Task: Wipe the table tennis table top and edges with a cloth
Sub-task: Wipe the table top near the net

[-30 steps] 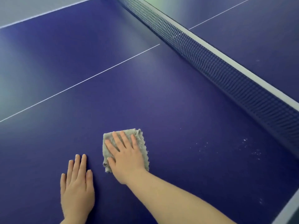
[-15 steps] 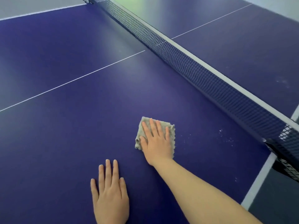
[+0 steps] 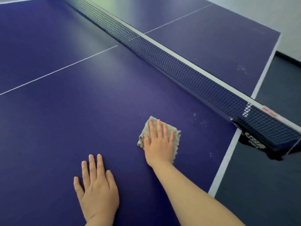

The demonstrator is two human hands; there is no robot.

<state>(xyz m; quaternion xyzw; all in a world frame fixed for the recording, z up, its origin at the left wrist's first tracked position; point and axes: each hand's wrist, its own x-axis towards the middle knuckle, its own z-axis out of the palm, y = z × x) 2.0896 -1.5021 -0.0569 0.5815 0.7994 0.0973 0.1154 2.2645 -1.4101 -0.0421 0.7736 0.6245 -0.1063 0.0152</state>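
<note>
While two hands are in view, only one carries anything: the right hand [image 3: 160,145] lies flat with straight fingers pressing one folded grey cloth [image 3: 176,134] onto the blue table tennis table [image 3: 81,111]; the left hand [image 3: 97,190] lies flat and bare on the top, fingers straight and close together, near the right hand but not touching it or the cloth. Count: one cloth, one net [image 3: 162,57], one net clamp [image 3: 254,141], two hands. Cloth sits on the near half, between the left hand and the net, near the right side edge [image 3: 228,152] but clear of its white border; frayed edges show past the fingertips and along the right side of the palm. Pale specks [image 3: 202,122] dot the top just beyond the cloth toward the net; another faint patch [image 3: 242,69] shows on the far half. Net runs diagonally across the table and separates the two halves; clamp grips the side edge at the net's right end, with white lettering on it, too blurred to read. White centre line [image 3: 65,67] runs to the net. Dark floor [image 3: 268,185] beside the table; no containers in view.
</note>
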